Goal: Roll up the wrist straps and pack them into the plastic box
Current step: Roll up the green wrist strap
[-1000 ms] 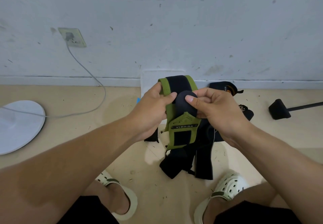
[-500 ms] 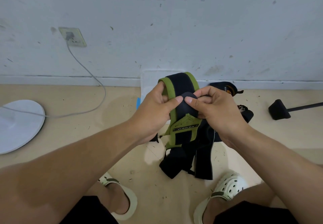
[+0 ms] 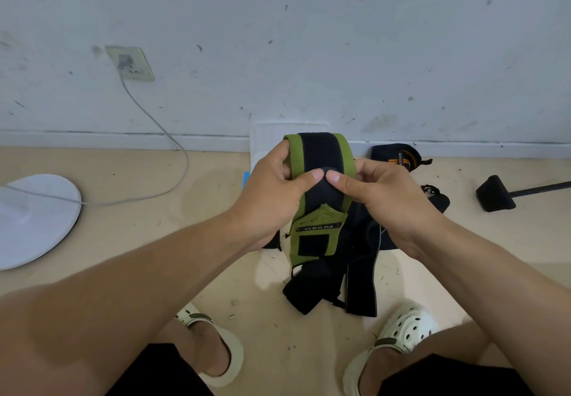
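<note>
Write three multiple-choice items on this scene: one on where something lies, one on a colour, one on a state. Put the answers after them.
1. Where does the white round base lie?
A. on the floor, to the person's left
B. beside the right shoe
C. leaning on the wall

2. What colour edges the black wrist strap that is being rolled?
A. orange
B. green
C. white

3. How is the strap held?
A. it lies untouched on the floor
B. only the right hand grips it
C. the left hand and the right hand both grip it, thumbs meeting on the roll

Answers: 1 A, as it sits flat on the floor at the far left edge of the view. 2 B, as green bands run along both sides. 3 C, as both hands' fingers curl round it.
</note>
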Demonstrator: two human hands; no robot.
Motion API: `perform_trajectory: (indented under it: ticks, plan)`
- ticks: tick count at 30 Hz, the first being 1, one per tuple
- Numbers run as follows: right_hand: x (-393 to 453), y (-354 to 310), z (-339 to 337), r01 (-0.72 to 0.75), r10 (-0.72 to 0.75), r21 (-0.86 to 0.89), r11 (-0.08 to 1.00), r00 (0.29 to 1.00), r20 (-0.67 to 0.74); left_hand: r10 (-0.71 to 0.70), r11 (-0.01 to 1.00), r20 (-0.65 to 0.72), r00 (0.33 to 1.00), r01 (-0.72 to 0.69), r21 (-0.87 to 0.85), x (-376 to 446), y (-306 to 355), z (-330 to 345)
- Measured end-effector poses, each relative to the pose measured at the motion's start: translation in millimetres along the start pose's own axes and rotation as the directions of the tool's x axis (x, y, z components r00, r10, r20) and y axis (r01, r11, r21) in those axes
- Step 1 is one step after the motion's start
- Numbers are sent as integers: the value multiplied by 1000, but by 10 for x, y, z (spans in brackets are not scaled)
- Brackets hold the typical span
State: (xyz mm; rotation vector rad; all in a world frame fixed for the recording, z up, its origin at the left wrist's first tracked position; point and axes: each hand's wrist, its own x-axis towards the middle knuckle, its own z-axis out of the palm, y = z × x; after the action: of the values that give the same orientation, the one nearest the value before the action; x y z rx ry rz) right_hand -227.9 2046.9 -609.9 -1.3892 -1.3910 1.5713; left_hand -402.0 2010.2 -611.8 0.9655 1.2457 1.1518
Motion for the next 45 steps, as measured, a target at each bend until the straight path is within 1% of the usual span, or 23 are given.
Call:
perform_trajectory:
  ticks: [6, 7, 9, 11, 13, 14, 15, 18, 20, 21, 23, 25, 27, 29, 32, 33, 35, 36, 38, 41, 43, 45]
  plan:
    - [-9, -12, 18, 17, -17, -66, 998, 1000, 1, 6, 999, -3, 1000, -6, 38, -1, 17, -5]
    - [-18, -32, 17, 23, -23, -107, 994, 1000, 5, -8, 999, -19, 1000, 9, 52, -1, 21, -6]
    - [-17, -47, -4, 28, -22, -265, 964, 999, 25, -55, 994, -94, 994, 64, 90, -2, 40, -5]
    - [-19, -52, -25, 42, -51, -414, 909, 999, -11, -79, 973, -201, 976, 120, 198, 14, 45, -30]
    - [-16, -40, -40, 79, -119, -531, 844, 992, -42, -42, 931, -243, 969, 126, 343, 51, 30, -67]
    - [-11, -35, -39, 102, -139, -561, 822, 990, -22, -9, 911, -232, 973, 104, 400, 60, 31, -73]
    - [-11, -48, -36, 109, -121, -570, 814, 993, 17, 20, 894, -210, 978, 77, 441, 62, 36, -70]
    - [12, -22, -39, 77, 36, -534, 842, 980, 197, 55, 885, -125, 991, 10, 466, 55, 49, -39]
    - [-10, -31, -11, 38, 131, -545, 837, 955, 267, 61, 875, -75, 995, -18, 484, 53, 35, -28]
    - [-9, -29, -13, 11, 164, -545, 838, 948, 271, 62, 870, -63, 996, -22, 492, 59, 25, -27]
    - [-17, -69, -36, -21, 197, -549, 835, 944, 264, 43, 870, -70, 997, -3, 493, 73, 0, -39]
    - [-34, -145, -55, -9, 178, -531, 847, 947, 268, 2, 861, -92, 996, 45, 506, 97, -32, -58]
    - [-42, -219, -111, 6, 172, -503, 864, 937, 305, -30, 855, -114, 993, 85, 511, 119, -60, -66]
    - [-64, -288, -165, -5, 201, -501, 865, 919, 338, -34, 860, -137, 990, 99, 501, 138, -83, -78]
    - [-85, -381, -274, -25, 280, -533, 846, 871, 404, -28, 862, -172, 985, 111, 495, 155, -46, -116]
    - [-80, -383, -305, -41, 282, -500, 865, 863, 419, -31, 863, -178, 984, 116, 491, 161, -27, -129]
    - [-71, -363, -350, -73, 247, -370, 926, 859, 449, -52, 866, -189, 981, 139, 481, 162, 9, -151]
    - [-64, -341, -356, -103, 232, -301, 948, 870, 434, -59, 870, -189, 980, 143, 472, 148, 30, -152]
    - [-71, -316, -320, -185, 230, -154, 971, 899, 372, -40, 885, -153, 987, 106, 453, 104, 67, -116]
    - [-64, -282, -254, -239, 219, 32, 971, 931, 291, -27, 906, -9, 1000, 28, 422, 9, 112, -26]
    - [-50, -277, -242, -228, 189, 137, 964, 950, 248, -35, 904, 105, 994, -13, 428, -49, 97, 8]
    - [-51, -291, -232, -219, 170, 232, 948, 962, 213, -8, 892, 165, 986, -68, 447, -79, 57, 8]
